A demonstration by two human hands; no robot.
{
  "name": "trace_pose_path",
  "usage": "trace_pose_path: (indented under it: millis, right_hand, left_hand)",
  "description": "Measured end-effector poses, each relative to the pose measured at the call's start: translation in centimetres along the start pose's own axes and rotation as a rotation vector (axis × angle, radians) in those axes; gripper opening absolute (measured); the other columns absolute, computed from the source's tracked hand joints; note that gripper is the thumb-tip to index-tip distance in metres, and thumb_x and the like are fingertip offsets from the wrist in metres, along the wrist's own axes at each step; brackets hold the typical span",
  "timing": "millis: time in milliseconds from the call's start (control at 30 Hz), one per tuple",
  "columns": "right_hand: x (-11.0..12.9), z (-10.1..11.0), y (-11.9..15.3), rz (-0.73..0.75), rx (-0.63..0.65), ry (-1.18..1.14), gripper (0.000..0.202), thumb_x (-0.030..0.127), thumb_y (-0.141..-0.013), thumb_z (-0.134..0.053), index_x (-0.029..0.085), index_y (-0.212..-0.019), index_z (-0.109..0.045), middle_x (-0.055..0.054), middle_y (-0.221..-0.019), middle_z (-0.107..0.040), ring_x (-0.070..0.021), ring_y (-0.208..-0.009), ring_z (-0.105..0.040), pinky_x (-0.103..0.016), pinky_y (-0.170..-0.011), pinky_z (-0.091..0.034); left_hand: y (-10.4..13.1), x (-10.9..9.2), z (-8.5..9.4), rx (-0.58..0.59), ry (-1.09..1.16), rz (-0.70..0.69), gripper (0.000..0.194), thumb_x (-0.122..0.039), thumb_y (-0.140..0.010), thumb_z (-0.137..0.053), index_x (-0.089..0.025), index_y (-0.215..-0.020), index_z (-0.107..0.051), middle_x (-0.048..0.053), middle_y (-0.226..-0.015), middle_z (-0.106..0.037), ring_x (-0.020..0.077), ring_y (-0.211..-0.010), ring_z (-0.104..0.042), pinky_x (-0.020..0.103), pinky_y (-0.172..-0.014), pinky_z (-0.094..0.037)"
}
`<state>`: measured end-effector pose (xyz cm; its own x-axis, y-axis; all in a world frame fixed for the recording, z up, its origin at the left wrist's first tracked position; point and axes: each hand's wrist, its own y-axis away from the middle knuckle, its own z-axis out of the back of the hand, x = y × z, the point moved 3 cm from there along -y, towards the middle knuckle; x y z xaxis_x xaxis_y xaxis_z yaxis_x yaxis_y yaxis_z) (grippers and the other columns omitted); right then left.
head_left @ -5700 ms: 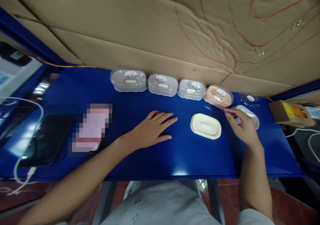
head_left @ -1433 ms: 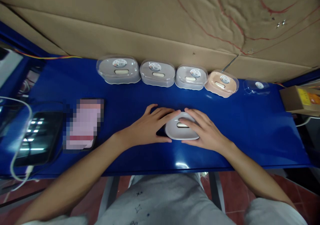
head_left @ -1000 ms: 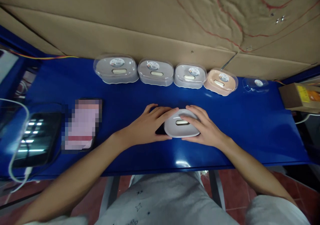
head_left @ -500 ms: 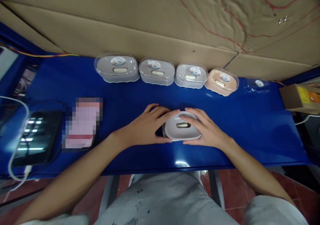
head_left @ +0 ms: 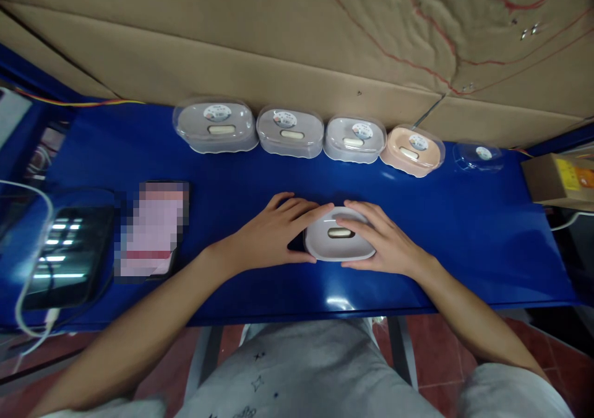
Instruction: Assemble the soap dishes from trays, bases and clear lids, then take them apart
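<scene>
A pale grey oval soap box (head_left: 320, 243) rests on the blue table in front of me, without a clear lid over it. Its middle has a dark slot with a cream-coloured bar in it. My left hand (head_left: 273, 232) grips its left end, thumb at the near rim and fingers at the far rim. My right hand (head_left: 387, 238) is closed round the right end, with one finger lying across the top. What is under the box is hidden.
Along the back stand several lidded soap boxes, among them a grey one (head_left: 290, 142) and a peach one (head_left: 411, 163). A loose clear lid (head_left: 471, 159) lies to their right. A phone (head_left: 155, 229), a black tablet-like device (head_left: 74, 254) and a cardboard box (head_left: 545, 182) flank the work area.
The soap box has shifted very slightly and sits a little flatter. Both hands keep nearly the same hold; my left thumb has moved slightly left along the near rim.
</scene>
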<state>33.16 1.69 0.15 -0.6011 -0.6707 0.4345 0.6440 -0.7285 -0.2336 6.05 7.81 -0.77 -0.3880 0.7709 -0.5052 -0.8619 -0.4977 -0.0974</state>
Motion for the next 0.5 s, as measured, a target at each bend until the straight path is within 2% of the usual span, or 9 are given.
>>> trace_pose_path:
  millis: [267,500]
  right_hand:
    - [0.32,0.05,-0.29,0.033,-0.019,0.083,0.085,0.05,-0.097,-0.083,0.027,-0.17,-0.046,-0.021,-0.17,-0.049,-0.0407,-0.155,-0.051,-0.063,-0.121,-0.054]
    - [0.2,-0.39,-0.52,0.023,-0.029,0.094,0.079,0.05,-0.1,-0.08,0.028,-0.169,-0.048,-0.019,-0.172,-0.047,-0.0398,-0.158,-0.049,-0.063,-0.126,-0.05]
  left_hand:
    - [-0.08,-0.41,0.17,-0.008,0.009,0.004,0.096,-0.044,-0.099,-0.08,-0.025,-0.177,-0.028,0.017,-0.161,-0.061,0.0373,-0.148,-0.058,0.058,-0.13,-0.033]
    - [0.04,-0.38,0.14,-0.021,-0.023,-0.001,0.092,-0.038,-0.1,-0.077,-0.022,-0.176,-0.029,0.018,-0.163,-0.059,0.0372,-0.15,-0.056,0.057,-0.131,-0.033]
